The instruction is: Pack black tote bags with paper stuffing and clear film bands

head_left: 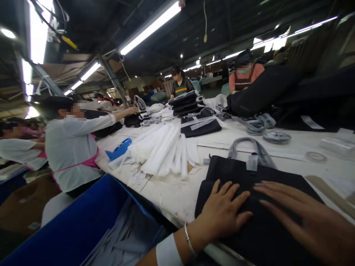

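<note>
A black bag (277, 184) lies flat on the white table near its front edge. Its handle (244, 142), wrapped in clear plastic, arches away from me at the far edge, with a pale tab beside it. My left hand (224, 210) rests palm down on the bag's left part, fingers spread, a bracelet on the wrist. Over the right part of the bag is my right hand (307, 218), its fingers stretched out to the left and the thumb apart. Neither hand grips anything.
Rolled white sheets (166, 147) and a blue object (119, 149) lie left of the bag. Behind are stacked black bags (187, 103) and a tape roll (316, 157). A blue bin (91, 210) stands at lower left. A person in white (74, 140) reaches over the table.
</note>
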A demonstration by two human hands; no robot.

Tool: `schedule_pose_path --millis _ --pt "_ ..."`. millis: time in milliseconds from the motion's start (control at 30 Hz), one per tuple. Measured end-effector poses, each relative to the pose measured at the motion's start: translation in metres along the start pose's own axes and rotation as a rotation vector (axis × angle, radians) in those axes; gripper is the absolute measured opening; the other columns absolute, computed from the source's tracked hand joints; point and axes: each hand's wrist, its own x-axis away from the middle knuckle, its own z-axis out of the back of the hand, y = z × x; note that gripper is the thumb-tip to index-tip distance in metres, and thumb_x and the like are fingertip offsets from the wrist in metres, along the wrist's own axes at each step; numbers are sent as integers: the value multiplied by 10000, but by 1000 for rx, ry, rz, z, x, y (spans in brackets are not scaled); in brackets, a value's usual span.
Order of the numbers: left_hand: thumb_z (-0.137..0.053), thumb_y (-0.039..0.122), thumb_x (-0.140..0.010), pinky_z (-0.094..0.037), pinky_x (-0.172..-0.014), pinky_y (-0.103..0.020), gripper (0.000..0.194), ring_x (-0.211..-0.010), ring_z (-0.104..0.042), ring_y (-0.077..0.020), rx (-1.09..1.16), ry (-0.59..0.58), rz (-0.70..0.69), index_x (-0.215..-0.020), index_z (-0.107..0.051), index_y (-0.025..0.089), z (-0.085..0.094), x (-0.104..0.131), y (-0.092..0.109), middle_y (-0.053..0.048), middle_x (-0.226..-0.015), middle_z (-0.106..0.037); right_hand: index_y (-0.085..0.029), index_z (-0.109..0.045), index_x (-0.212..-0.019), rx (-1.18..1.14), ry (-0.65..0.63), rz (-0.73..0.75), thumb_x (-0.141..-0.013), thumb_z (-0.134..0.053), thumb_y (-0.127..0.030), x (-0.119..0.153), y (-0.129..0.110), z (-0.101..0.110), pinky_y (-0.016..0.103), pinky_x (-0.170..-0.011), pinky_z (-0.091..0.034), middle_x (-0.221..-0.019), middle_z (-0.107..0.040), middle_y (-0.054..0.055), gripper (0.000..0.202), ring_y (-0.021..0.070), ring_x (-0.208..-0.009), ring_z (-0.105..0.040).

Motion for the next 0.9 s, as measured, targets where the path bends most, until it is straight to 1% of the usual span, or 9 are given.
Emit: schedule_pose_path --millis 67,167,200,300,400,500,700,800,900 --pt "-365 542 -984 -174 -1217 -499 544 -1430 -322 -236 41 42 -2 -1452 -400 268 1 3 -3 -51 -1513 -429 -323 -699 -1157 -264 -262 -56 -876 -567 -529 -61 -35 -18 498 -938 -542 -1168 -708 55 373 333 -1071 -652" --pt "-382 539 -980 -173 -1218 -489 528 -1417 -342 -234 91 71 2 -1427 -436 264 2 5 -6 -55 -1479 -467 -217 -679 -1125 -574 -539 -343 -885 -610 -373 -142 -74 -72 378 -844 -587 -1097 -724 74 294 257 -971 -690" --pt "-375 539 -982 -180 -1215 -494 529 -1413 -350 -235 107 72 5 -1431 -430 264 2 5 -7 -57 -1477 -470 -178 -674 -1063 -658 -603 -486 -900 -599 -302 -162 -81 -94 321 -804 -590 -1054 -729 87 218 226 -952 -693" --pt "-383 548 -977 -189 -1211 -498 546 -1419 -344 -246 157 90 3 -1437 -424 256 2 6 -9 -60 -1484 -467 -110 -631 -880 -627 -689 -640 -933 -546 -230 -198 -93 -156 254 -588 -563 -907 -731 142 157 185 -740 -703" --pt "-438 517 -966 -154 -1227 -473 544 -1443 -308 -246 202 140 -35 -1442 -421 253 2 6 -11 -46 -1497 -461 -114 -594 -825 -582 -759 -706 -936 -561 -251 -205 -101 -199 201 -415 -425 -768 -713 118 179 152 -570 -660" --pt "-430 463 -981 -163 -1230 -447 538 -1442 -318 -226 247 176 -58 -1470 -378 244 5 6 -11 -41 -1479 -489 -123 -583 -838 -559 -779 -749 -923 -606 -285 -203 -107 -220 172 -368 -304 -703 -679 65 185 118 -527 -622" --pt "-421 433 -985 -232 -1208 -442 467 -1372 -431 -243 276 203 -57 -1390 -476 205 3 6 -9 -67 -1369 -594 -125 -614 -920 -601 -772 -860 -963 -578 -364 -203 -107 -221 205 -488 -469 -772 -634 -4 245 89 -569 -576" --pt "-439 406 -974 -321 -1163 -458 437 -1305 -507 -280 241 249 -59 -1344 -512 184 -10 4 -9 -87 -1307 -633 -134 -612 -999 -643 -710 -865 -977 -554 -365 -200 -113 -220 217 -510 -483 -795 -633 -6 239 92 -579 -579" --pt "-467 440 -957 -379 -1125 -466 476 -1286 -520 -317 189 312 -53 -1354 -507 180 -19 4 -10 -108 -1316 -624 -135 -616 -991 -672 -663 -852 -927 -628 -278 -197 -122 -222 215 -496 -465 -734 -624 -24 157 89 -528 -554"
